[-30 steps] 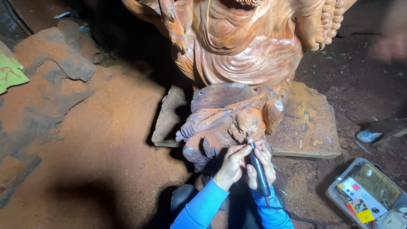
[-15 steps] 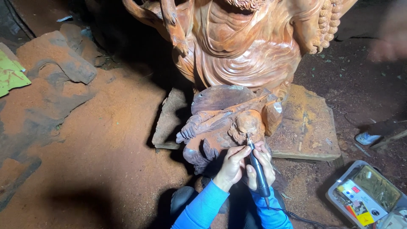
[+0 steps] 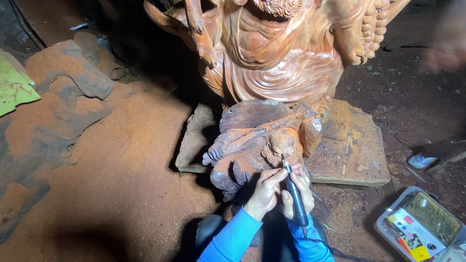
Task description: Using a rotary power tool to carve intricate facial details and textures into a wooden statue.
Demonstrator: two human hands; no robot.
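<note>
Right hand (image 3: pixel 301 191) closed pen-fashion around slim dark rotary tool (image 3: pixel 294 196), bit touching small wooden carving (image 3: pixel 264 145). Left hand (image 3: pixel 266 189) clasped beside, steadying the grip. Tool probably light, stiff, best held low near the tip. Carving heavy-looking, on dusty floor (image 3: pixel 121 184) before large wooden statue (image 3: pixel 281 53).

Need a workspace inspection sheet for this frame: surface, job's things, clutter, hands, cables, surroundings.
Surface: ground coated in reddish sawdust.
Job's things: small wooden carving on the ground; dark pen-shaped rotary tool, tip on the carving.
Clutter: dust-covered wood slabs; flat board; green sheet.
Hands: right hand has its grip on the tool; left hand steadies near the tip.
Cables: cord trails from the tool's end.
Surroundings: large carved statue behind; open grey case at right.
</note>
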